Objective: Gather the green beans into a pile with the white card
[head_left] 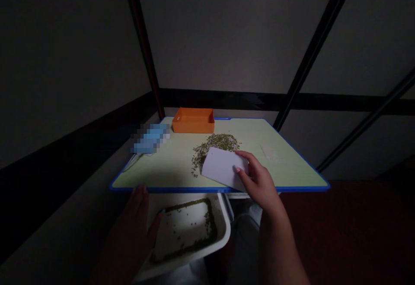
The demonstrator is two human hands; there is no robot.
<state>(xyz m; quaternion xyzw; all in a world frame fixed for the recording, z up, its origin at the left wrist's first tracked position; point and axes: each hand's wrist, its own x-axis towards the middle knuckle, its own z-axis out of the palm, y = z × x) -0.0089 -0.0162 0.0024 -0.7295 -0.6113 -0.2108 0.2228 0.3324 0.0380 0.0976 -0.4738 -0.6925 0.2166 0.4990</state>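
Observation:
Between the thumb and fingers of my right hand (257, 181) is a flat white scraper card (222, 167), tilted at the near side of a loose pile of small green-brown beans or seeds (222, 141). The pile lies spread on the pale green tabletop (285, 164), and the card hides part of it. Below the table's front edge, a white plastic bin (223, 233) holds more of the small grains along its sides and corners. My left hand (134, 220) is in shadow by the bin's left side, fingers stretched toward the table edge and thumb apart over the bin.
An orange open box (193, 123) stands at the back of the table. A blurred blue item (151, 138) lies at the left edge, with a white cord (131, 162) below it. A small clear wrapper or smear (269, 152) is on the right. Dark-framed wall panels rise behind.

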